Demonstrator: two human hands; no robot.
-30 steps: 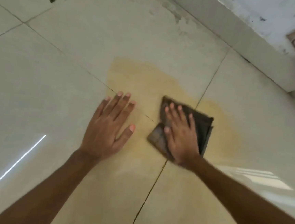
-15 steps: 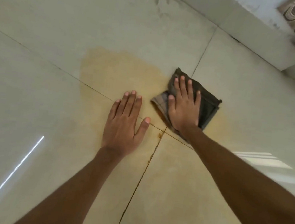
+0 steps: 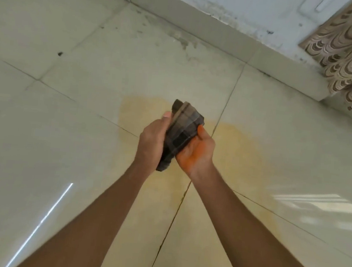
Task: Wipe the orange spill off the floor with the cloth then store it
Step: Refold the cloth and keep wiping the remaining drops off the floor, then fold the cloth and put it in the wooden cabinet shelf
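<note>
Head view: both forearms reach forward, and the left hand (image 3: 152,141) and right hand (image 3: 197,151) meet above the floor (image 3: 43,132). Each is curled round the folded cloth (image 3: 181,131), which is held between them, clear of the tiles. The right palm is stained orange. This looks like refolding for a clean face, mid-wipe. Beneath and beyond the hands a pale orange spill (image 3: 239,151) spreads across the grout lines, so the next move calls for pressing the cloth back down there. Farther off are the skirting (image 3: 221,37) and a curtain (image 3: 347,59).
</note>
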